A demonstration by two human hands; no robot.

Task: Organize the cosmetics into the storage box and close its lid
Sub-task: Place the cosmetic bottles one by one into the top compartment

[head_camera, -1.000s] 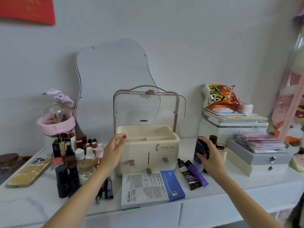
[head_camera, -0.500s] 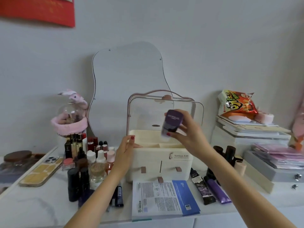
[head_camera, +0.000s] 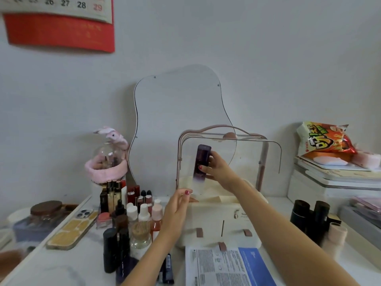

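Now the right hand (head_camera: 216,169) holds the purple bottle (head_camera: 200,168) upright, fingers curled round it, directly above the storage box (head_camera: 218,221) and in front of its raised clear lid (head_camera: 228,159). The left hand (head_camera: 177,211) rests on the box's left rim, fingers relaxed, holding nothing. Left of the box crowd more cosmetics (head_camera: 132,219); a blue-and-white sachet (head_camera: 226,267) lies right in front of it.

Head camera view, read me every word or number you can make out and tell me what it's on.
"26", "27", "28", "29": wall calendar.
Storage box logo: blurred, unreadable.
Snack bag lettering: non-Latin, not legible.
Blue-and-white leaflet: print too small.
Purple bottle: no readable text.
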